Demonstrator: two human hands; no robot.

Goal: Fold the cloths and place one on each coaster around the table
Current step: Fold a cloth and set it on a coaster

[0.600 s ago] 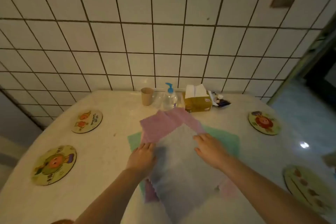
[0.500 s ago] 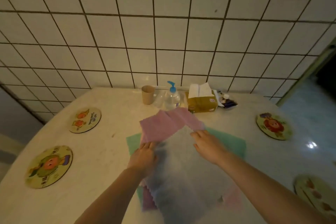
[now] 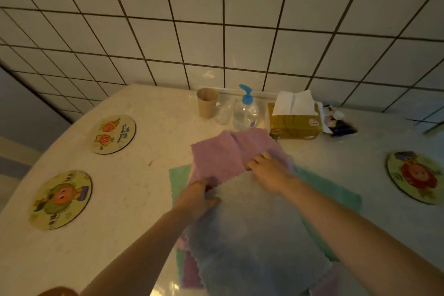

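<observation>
left hand [image 3: 195,196] pinches grey cloth [image 3: 254,235] edge | right hand [image 3: 270,173] grips far edge

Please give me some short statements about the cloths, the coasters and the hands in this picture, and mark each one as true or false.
1. Both hands are on the cloth stack. True: the left hand and the right hand are at the grey cloth's far edge.
2. A folded cloth already lies on a coaster. False: the coasters in view are bare.
3. The pink cloth is the top layer. False: the grey one lies over it.
4. A green cloth shows under the others. True.
5. The paper cup lies tipped over. False: it stands upright.
</observation>
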